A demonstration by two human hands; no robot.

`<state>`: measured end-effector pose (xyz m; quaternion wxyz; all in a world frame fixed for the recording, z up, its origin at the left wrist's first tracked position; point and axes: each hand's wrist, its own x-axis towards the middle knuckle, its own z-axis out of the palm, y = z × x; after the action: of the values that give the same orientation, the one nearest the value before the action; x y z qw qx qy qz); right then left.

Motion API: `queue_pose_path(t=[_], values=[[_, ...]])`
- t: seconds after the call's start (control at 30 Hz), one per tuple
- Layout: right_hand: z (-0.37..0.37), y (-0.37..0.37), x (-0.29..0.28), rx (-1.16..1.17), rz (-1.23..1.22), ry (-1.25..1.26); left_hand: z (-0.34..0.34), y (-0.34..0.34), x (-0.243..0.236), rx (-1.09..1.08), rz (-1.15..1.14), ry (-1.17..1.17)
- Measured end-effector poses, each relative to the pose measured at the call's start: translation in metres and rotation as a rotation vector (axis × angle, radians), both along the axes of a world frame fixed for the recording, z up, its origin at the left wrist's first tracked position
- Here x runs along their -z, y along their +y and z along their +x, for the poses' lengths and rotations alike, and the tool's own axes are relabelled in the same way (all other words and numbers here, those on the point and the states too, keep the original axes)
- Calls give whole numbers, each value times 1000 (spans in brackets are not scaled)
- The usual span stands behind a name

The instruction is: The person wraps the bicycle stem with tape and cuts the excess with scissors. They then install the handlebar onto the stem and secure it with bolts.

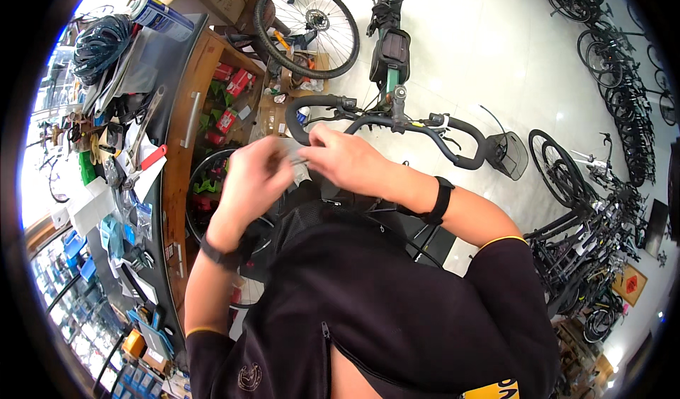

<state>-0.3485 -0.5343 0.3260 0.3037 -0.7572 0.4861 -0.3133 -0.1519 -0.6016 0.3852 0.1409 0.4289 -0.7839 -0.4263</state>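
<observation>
You stand in a bicycle shop, a cluttered workbench [152, 116] at the left of the frame and parked bikes along the right. At centre, your left hand [249, 172] and right hand [347, 160] both pinch a small pale packet [296, 160], just below the black handlebar [397, 126]. The packet seems unopened as yet, though blur and your fingers hide most of it, so its contents stay unseen.

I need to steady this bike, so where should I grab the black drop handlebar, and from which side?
Grip the black drop handlebar on its flat top, beside the stem, coming from above. That stretch runs level and bare, while both hands hover just below it, busy with a small pale item.
</observation>
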Motion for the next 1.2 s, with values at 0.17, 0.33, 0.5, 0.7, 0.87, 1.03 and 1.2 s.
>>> queue_pose_path(t=[0.17, 0.33, 0.5, 0.7, 0.87, 1.03, 1.2], values=[[-93, -3, 63, 104, -68, 5, -76, 5, 27, 53, 143, 152], [-193, -12, 123, 711, 177, -387, -27, 30, 82, -188, 228, 107], [-207, -13, 170, 718, 200, -362, 93, 95, 156, -469, 271, -165], [-202, -13, 182, 682, 181, -239, 169, 190, 192, -614, 478, -451], [-205, -17, 180, 665, 158, -229, 187, 228, 215, -729, 637, -382], [-210, -20, 179, 607, 94, -58, 175, 207, 213, -725, 586, -355], [-213, -19, 176, 627, 97, -46, 149, 166, 188, -725, 454, -372]])
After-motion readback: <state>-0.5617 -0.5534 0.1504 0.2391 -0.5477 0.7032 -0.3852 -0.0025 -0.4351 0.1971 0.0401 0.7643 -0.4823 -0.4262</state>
